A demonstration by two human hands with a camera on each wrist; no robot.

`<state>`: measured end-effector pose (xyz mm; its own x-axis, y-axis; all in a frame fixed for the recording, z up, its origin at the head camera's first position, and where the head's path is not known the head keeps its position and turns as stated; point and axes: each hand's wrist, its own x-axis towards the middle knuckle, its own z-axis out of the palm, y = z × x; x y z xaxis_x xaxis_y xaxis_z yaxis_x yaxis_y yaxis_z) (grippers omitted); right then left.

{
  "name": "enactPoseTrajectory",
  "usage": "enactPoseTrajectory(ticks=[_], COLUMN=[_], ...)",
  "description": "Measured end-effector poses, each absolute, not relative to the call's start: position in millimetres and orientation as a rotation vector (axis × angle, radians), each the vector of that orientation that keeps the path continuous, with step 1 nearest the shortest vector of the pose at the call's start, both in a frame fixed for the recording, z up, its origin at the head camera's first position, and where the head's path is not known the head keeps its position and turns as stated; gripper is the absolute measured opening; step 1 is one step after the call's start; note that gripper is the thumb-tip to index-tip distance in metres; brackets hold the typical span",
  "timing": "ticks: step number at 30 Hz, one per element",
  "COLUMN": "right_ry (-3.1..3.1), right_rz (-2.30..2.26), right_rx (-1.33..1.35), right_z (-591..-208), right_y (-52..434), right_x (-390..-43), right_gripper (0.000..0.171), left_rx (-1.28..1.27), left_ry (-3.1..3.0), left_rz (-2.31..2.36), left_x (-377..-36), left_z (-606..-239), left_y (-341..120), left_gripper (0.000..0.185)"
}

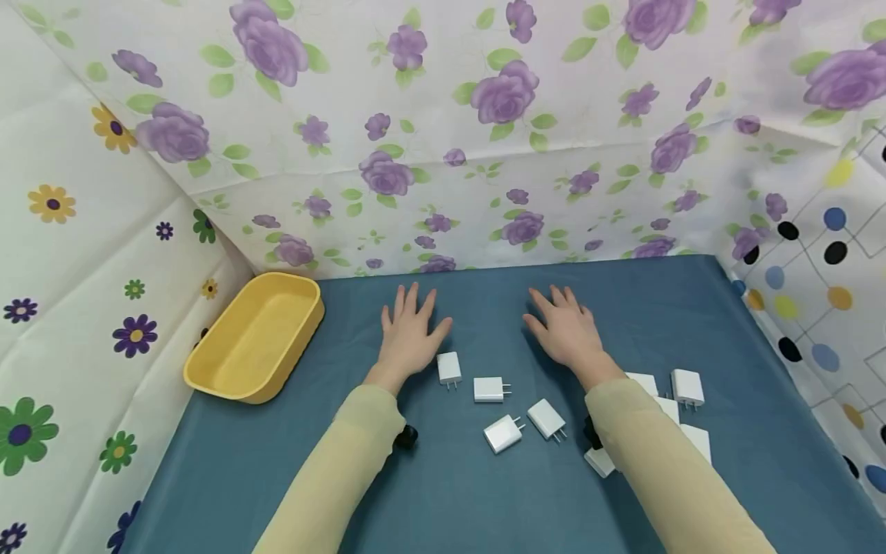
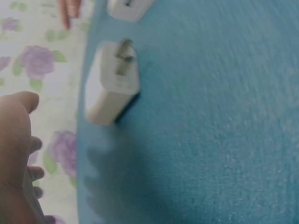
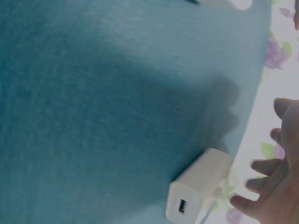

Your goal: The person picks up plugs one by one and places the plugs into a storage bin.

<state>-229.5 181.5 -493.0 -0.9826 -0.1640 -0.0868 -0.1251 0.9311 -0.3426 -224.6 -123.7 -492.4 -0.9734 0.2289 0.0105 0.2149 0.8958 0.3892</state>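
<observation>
the left hand, spread and empty, is near a white charger, likely light, hard and slick: best pinched by its sides, clear of the prongs. more chargers lie rightward; the right hand, well apart, is spread and empty too.

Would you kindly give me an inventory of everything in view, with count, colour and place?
central chargers: four, white, loosely spread in the middle
right-hand chargers: at least five, white, right of centre, some partly hidden
tray: one, yellow, far left
tablecloth: one, blue, beneath these
rose sheet: one, white with purple roses, back
flower sheet: one, white with multicoloured flowers, left
dotted sheet: one, white with coloured dots, right
wrist devices: two, black, at the wrists
sleeves: two, pale yellow, forearms
left hand: one, bare, left of centre
right hand: one, bare, right of centre
</observation>
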Motion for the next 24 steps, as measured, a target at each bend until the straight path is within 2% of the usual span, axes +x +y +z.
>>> enactPoseTrajectory(ticks=[9, 16, 20, 24], right_ry=[2.924, 2.851, 2.825, 2.800], right_rz=[-0.910, -1.155, -1.235, -1.253], right_rx=[-0.194, -0.176, -0.199, -0.263], right_z=[-482.6, -493.4, -486.2, -473.8], right_y=[194.2, 190.2, 194.3, 204.9], right_x=[-215.3, -183.6, -165.5, -154.2], right_gripper=[0.051, 0.051, 0.054, 0.057], left_rx=[0.313, 0.146, -0.025, -0.365], left_ry=[3.017, 3.121, 3.205, 3.268], left_rz=[1.049, 1.385, 1.512, 1.596], left_x=[-199.3, -166.0, -153.3, -141.9], left_z=[-470.1, -467.4, -459.7, -453.0], left_y=[-152.5, -207.5, -234.0, -259.3], left_gripper=[0.050, 0.041, 0.038, 0.040])
